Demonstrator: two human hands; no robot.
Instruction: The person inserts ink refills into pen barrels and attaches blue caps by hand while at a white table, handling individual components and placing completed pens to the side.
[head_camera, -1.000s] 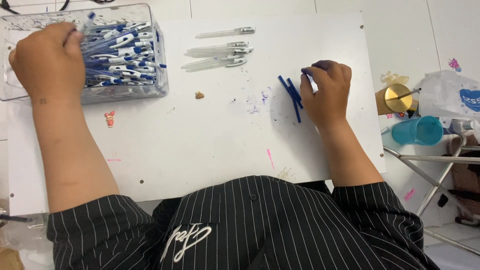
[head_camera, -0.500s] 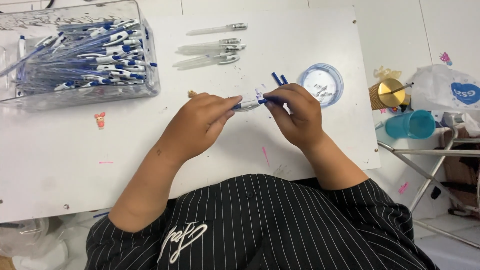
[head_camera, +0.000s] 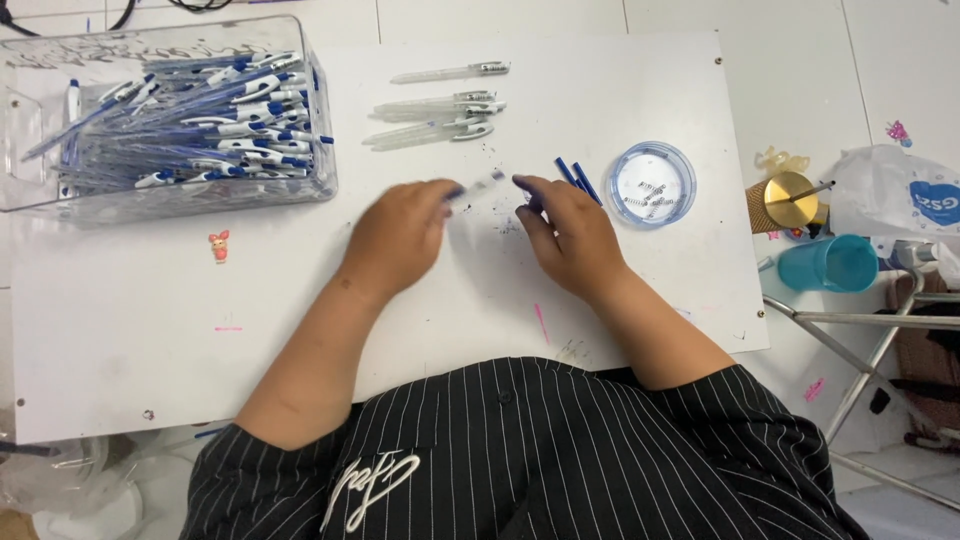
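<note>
My left hand (head_camera: 400, 238) holds a clear pen barrel (head_camera: 478, 187) over the middle of the white table (head_camera: 150, 340). It is blurred by motion. My right hand (head_camera: 568, 232) is closed on a small blue pen part (head_camera: 527, 188) just right of the barrel, a short gap from its tip. Loose blue refills (head_camera: 578, 180) lie beside my right hand. A round clear dish (head_camera: 652, 184) with small metal springs sits further right. Three clear pen barrels (head_camera: 440, 118) lie in a row at the table's far side.
A clear plastic bin (head_camera: 170, 125) full of blue and white pens stands at the far left. Off the table's right edge are a gold-lidded cup (head_camera: 788, 200), a teal cup (head_camera: 830, 264), a white plastic bag (head_camera: 900, 195) and a metal frame (head_camera: 880, 340).
My left hand came from the pen bin to the middle with a barrel. My right hand left the refills, and both hands met, then drew slightly apart.
</note>
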